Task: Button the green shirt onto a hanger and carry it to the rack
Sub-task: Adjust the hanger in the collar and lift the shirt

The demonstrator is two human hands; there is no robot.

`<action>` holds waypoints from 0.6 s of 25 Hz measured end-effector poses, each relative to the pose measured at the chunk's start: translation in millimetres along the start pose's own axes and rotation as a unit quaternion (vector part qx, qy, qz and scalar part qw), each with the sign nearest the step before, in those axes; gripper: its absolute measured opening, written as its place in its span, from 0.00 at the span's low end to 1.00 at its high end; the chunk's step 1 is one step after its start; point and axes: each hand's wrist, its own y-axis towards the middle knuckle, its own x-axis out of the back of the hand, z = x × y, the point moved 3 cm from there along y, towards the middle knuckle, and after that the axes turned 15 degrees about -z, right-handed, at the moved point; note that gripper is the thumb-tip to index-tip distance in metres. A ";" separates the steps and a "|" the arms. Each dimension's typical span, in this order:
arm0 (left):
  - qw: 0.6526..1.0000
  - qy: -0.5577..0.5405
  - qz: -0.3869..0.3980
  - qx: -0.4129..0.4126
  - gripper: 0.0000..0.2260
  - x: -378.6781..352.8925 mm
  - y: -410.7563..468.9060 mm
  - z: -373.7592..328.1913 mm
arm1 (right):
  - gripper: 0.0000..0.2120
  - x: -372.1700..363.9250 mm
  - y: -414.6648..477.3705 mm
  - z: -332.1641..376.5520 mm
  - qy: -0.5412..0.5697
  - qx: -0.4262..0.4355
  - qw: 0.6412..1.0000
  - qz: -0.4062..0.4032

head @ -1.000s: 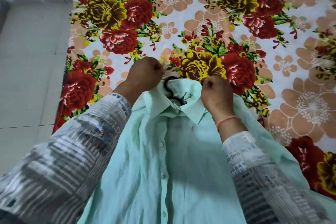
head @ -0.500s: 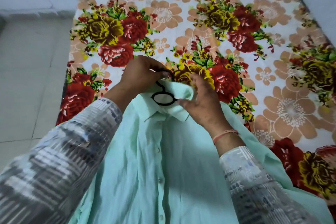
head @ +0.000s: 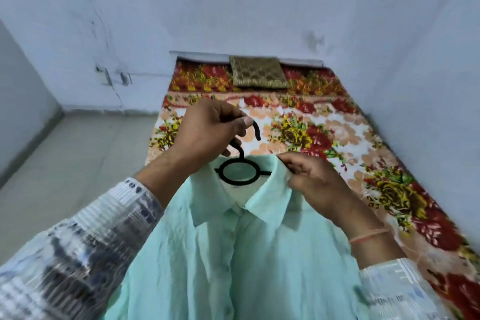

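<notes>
Lifted off the floral bedspread (head: 298,135) since a second ago: pale green button-front shirt (head: 233,254) on black plastic hanger (head: 240,173), left hand (head: 207,132) gripping hook, right hand (head: 309,176) pinching collar, near centre; apparently ready for carrying.

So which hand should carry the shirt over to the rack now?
Left. The left hand grips the hanger by its hook, and the green shirt hangs below it. The right hand only pinches the collar, so it would likely just drag fabric.
</notes>
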 end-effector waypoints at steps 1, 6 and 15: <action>1.000 -0.019 0.001 -0.001 0.05 10.1 -9.4 -26.0 | 0.22 19.6 -7.7 20.0 -0.030 0.029 0.999 0.005; 0.987 -0.140 0.073 -0.025 0.07 53.8 -74.4 -203.9 | 0.20 137.3 -65.2 141.5 -0.029 0.186 0.972 -0.137; 0.974 -0.061 -0.093 -0.197 0.07 104.6 -236.6 -519.5 | 0.26 352.0 -218.4 343.4 -0.063 0.373 0.866 -0.326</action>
